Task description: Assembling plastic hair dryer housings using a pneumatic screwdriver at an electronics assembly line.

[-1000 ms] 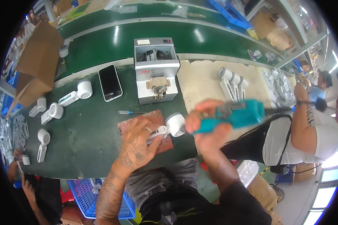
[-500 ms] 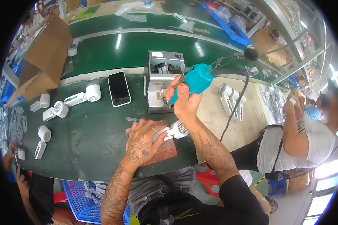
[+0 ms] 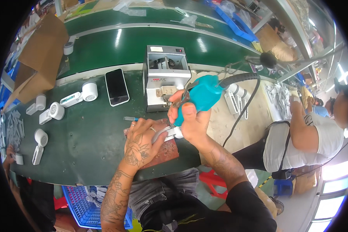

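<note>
My left hand (image 3: 141,141) is closed around the handle of a white handheld fan (image 3: 169,133), pressing it against a worn reddish mat (image 3: 167,154) on the bench. In my right hand (image 3: 194,120) is a teal electric screwdriver (image 3: 205,94), gripped just above the fan's head, which my fingers largely cover. The screwdriver's tip is hidden behind my hand. A small tool with a clear blue handle (image 3: 130,118) lies beside my left fingers.
A grey metal machine (image 3: 167,79) stands behind my hands, with a phone (image 3: 117,87) to its left. More white fans (image 3: 89,91) lie leftward and others (image 3: 236,98) rightward. The black screwdriver cable (image 3: 241,112) loops at right. A person (image 3: 297,135) works there; a blue basket (image 3: 79,207) sits below.
My right hand has brought the screwdriver down toward the fan, now covering much of its head. My left hand keeps its hold. The whole view has shifted slightly.
</note>
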{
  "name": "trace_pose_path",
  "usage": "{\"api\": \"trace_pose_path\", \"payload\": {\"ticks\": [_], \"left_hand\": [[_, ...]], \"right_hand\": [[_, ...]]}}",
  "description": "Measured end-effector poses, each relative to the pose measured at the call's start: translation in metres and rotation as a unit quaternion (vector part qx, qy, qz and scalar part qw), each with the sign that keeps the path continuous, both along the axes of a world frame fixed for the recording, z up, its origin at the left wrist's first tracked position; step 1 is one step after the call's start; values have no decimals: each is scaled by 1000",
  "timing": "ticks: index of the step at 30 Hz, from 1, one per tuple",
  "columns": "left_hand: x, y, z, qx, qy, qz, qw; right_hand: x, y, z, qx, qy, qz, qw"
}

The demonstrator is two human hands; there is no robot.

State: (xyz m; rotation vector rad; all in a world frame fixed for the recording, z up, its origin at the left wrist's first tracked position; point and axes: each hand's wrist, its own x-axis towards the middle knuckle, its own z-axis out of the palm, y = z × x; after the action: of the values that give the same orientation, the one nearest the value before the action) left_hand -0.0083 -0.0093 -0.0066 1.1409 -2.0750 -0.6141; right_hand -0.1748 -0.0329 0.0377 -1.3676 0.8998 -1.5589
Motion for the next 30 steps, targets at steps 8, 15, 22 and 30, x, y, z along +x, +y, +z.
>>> {"api": "trace_pose_path", "payload": {"ticks": [8, 15, 22, 30], "left_hand": [[-2, 0, -8, -21, -16, 1, 1000], [-2, 0, -4, -34, -27, 12, 999], [0, 2, 4, 13, -23, -10, 1000], [3, 1, 1, 17, -14, -16, 1000]], "right_hand": [[-4, -3, -20, 23, 0, 25, 999], [-5, -6, -26, 10, -7, 45, 999], [-2, -15, -2, -45, -7, -41, 998], [7, -61, -7, -142, 7, -49, 989]]}}
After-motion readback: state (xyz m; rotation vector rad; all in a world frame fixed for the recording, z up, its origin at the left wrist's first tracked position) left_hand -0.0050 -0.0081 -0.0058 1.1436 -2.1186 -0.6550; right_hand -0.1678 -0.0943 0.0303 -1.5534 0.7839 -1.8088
